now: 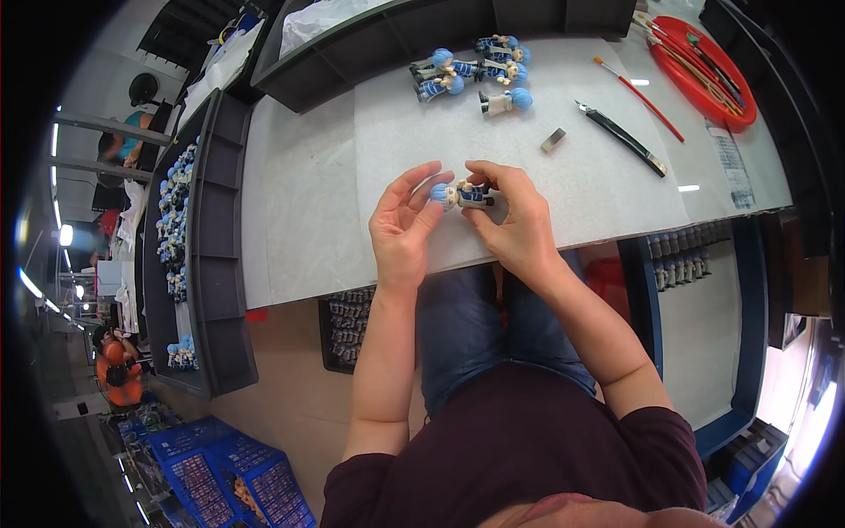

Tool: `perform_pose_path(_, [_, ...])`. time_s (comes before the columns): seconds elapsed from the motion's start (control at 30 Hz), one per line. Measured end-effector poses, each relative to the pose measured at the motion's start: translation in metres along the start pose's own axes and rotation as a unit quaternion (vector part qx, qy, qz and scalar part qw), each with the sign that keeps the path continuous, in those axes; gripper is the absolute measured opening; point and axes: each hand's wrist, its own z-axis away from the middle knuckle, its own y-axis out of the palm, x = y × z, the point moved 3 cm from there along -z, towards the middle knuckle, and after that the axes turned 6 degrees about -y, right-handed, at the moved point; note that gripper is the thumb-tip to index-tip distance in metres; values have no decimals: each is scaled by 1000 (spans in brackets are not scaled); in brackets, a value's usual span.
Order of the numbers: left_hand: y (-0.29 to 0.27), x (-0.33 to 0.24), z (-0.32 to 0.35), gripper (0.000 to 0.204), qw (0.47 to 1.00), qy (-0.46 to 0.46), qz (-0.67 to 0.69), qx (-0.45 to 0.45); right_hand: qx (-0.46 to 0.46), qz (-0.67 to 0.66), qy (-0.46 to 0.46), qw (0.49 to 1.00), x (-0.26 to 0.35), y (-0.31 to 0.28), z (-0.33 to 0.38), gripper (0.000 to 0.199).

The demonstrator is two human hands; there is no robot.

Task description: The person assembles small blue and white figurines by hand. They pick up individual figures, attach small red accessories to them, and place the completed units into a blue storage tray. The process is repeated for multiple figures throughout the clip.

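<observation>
Blue-haired figurine (461, 194) sits between both hands, just above the white worktop (308, 194), lying sideways with head toward the person's left. Right hand (515, 220) has its fingers (482, 174) closed around the figurine's body and legs. Left hand (403, 227) is mostly open, fingers spread, thumb and fingertips touching the head end.

Around it: cluster of matching blue-haired figurines (475, 69) lying further back on the worktop, well apart from the hands. Small grey block (553, 140) to the right of them, then a black-handled craft knife (623, 137) and a red-handled paintbrush (638, 98). Nothing lies between the hands and the near worktop edge.

Containers: red round tray (741, 88) at the far right holds more brushes and thin tools. Dark tray (220, 255) along the left side holds rows of more figurines. Dark bin (352, 70) at the back has white plastic bags in it. Below the worktop, a black tray (327, 339) of small dark parts near the left knee; blue crates (220, 466) on the floor.
</observation>
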Motion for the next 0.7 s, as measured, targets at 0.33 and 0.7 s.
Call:
perform_pose_path(0.33, [1, 0, 0, 42, 1000, -5, 2, 1, 4, 23, -6, 1000, -1, 1, 3, 43])
perform_pose_path(0.7, [4, -2, 0, 43, 999, -24, 18, -16, -11, -7, -10, 1000, 2, 2, 3, 40])
